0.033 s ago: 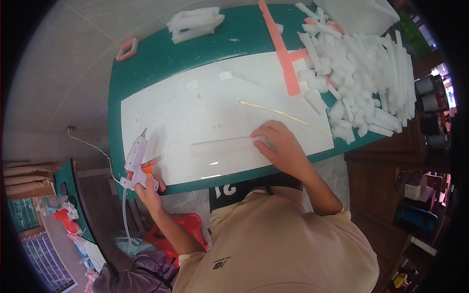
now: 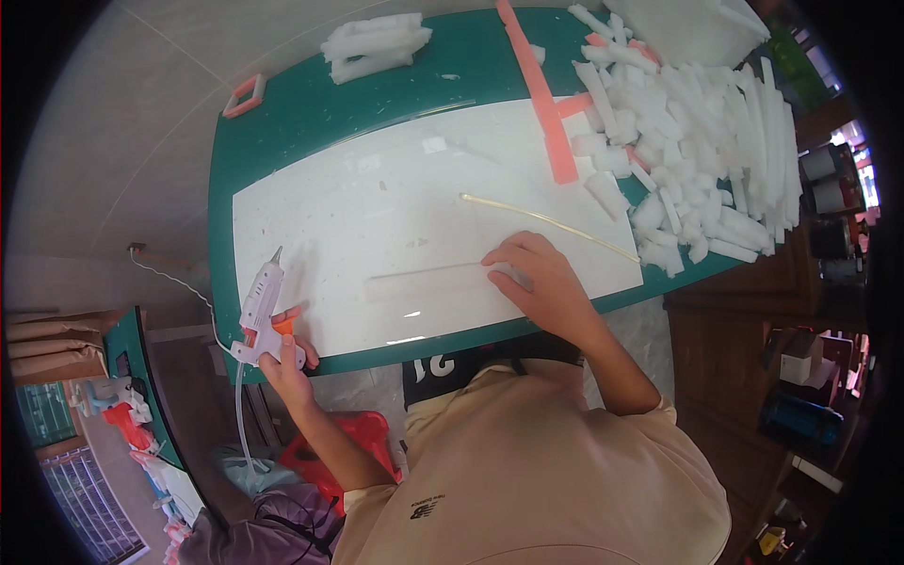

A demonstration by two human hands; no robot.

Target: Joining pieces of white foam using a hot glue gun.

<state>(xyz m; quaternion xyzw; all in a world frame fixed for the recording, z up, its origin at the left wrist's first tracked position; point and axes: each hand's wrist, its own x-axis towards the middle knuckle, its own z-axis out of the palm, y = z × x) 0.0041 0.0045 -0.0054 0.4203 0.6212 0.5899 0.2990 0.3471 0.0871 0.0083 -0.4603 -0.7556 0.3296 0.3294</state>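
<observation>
1. The left hand (image 2: 292,375), at the lower left of the frame, is curled around the handle of a white glue gun (image 2: 262,301). The gun's nozzle points toward the top of the frame, and a translucent glue stick (image 2: 241,414) hangs from its rear. How hard the orange trigger (image 2: 285,327) is pressed, I cannot tell.
2. The right hand (image 2: 548,290), right of the middle, is partly closed, with thumb and fingers about the right end of a white strip (image 2: 424,282). Whether it pinches the strip or only presses it down is not clear.
3. That strip lies flat, near the centre of the frame, on a white sheet (image 2: 339,226) that covers part of the green worktop (image 2: 282,155). The nozzle is well apart from it.
4. A thin yellowish rod (image 2: 556,228) lies just above the right hand, slanting down to the right.
5. Farther off are a heap of white foam pieces (image 2: 692,160) at the upper right, a long pink strip (image 2: 540,104) at upper centre-right, a white foam bundle (image 2: 386,40) at the top and a small pink-and-white frame (image 2: 244,108) at the upper left.
6. The step in hand looks like steadying the strip with the gun at the ready. The next move would call for a still strip, an unhurried nozzle, and fingertips clear of hot glue.
</observation>
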